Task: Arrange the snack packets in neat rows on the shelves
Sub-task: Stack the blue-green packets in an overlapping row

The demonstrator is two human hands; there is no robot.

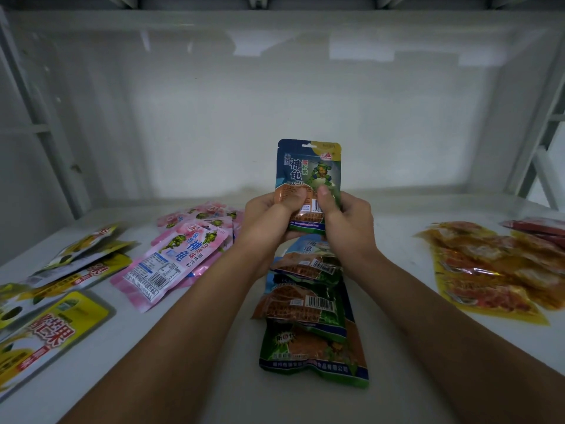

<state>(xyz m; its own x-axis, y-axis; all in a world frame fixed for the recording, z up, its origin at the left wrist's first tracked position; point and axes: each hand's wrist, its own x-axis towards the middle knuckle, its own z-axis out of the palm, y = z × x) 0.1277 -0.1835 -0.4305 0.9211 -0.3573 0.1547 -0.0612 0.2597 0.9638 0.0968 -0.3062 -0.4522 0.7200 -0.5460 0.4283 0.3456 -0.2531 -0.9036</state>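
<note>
Head view: held upright at centre frame, a blue-green packet (308,172), printed face toward the camera, raised above the white shelf (214,393). Pinched along its lower half by both hands: left hand (269,214) at the packet's 8 o'clock with thumb pressed on the orange panel, right hand (348,217) at its 4 o'clock with thumb on the barcode corner. Hands close together, almost touching, each clamped on the same packet. Both forearms bare, running in from the bottom corners.

Directly beneath the hands, toward 6 o'clock, a row of green packets (308,316) lying flat and overlapping like shingles, the nearest one ending close to the front edge of the shelf. At 9 o'clock from the hands, a loose heap of pink packets (180,255), one lying across the others at a slant. Farther out at 8 o'clock, yellow packets (58,328), overlapped and skewed, running off the left edge. At 3 o'clock, a pile of orange-yellow packets (489,270), glossy and crumpled, with a red packet (535,224) just behind at the right edge. Behind everything, at 12 o'clock, a pale back wall (275,102) of the shelf unit, framed by white uprights (39,117).
</note>
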